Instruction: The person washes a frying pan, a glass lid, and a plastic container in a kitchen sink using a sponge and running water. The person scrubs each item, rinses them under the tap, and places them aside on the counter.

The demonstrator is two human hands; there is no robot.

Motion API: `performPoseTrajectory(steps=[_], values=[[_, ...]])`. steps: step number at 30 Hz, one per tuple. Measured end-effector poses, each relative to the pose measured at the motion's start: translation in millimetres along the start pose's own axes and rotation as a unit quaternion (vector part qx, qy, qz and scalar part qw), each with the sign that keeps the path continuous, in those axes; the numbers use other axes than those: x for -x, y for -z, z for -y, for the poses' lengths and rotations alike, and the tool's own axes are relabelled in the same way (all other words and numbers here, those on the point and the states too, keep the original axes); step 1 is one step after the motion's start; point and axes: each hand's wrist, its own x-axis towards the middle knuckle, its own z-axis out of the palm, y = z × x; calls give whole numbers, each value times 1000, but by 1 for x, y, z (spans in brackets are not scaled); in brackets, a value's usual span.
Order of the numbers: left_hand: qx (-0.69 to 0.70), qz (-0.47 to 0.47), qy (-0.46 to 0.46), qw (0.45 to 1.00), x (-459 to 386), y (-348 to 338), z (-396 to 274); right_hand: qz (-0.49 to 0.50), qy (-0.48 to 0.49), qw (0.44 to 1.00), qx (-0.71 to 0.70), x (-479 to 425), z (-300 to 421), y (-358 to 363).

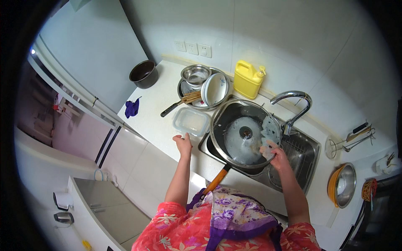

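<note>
Over the left basin of the steel sink (309,169) rests a large round pan (232,109) with a shiny metal rim. Its orange-brown wooden handle (216,180) points towards my apron. Whitish suds (240,149) spread inside the rim. A dark round fitting (246,132) shows at the middle; I cannot tell what it belongs to. My right hand (276,157) is at the pan's right rim, with wet, whitish matter around its fingertips. My left hand (184,145) is empty with fingers apart, just in front of a clear rectangular container (191,121) on the white counter.
Behind the container, a steel basin (180,89) holds bowls, a bundle of chopsticks (191,97) and a black-handled utensil (171,109). A yellow pump jug (248,80) and curved faucet (295,94) stand behind the sink. A dark pot (145,75) and purple cloth (132,108) lie left.
</note>
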Motion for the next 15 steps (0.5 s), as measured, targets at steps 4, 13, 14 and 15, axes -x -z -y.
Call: performPoseTrajectory(steps=[4, 13, 14, 15], values=[[21, 42, 11, 999, -18, -5, -7, 27, 8, 1000, -4, -23, 4, -36], [-220, -169, -216, 936, -41, -10, -11, 128, 30, 990, -43, -104, 13, -127], [-185, -173, -277, 927, -43, -13, -8, 130, 39, 990, -26, -113, 13, -137], [-158, -113, -263, 945, -37, -16, -17, 123, 42, 991, -17, -121, 14, -141]])
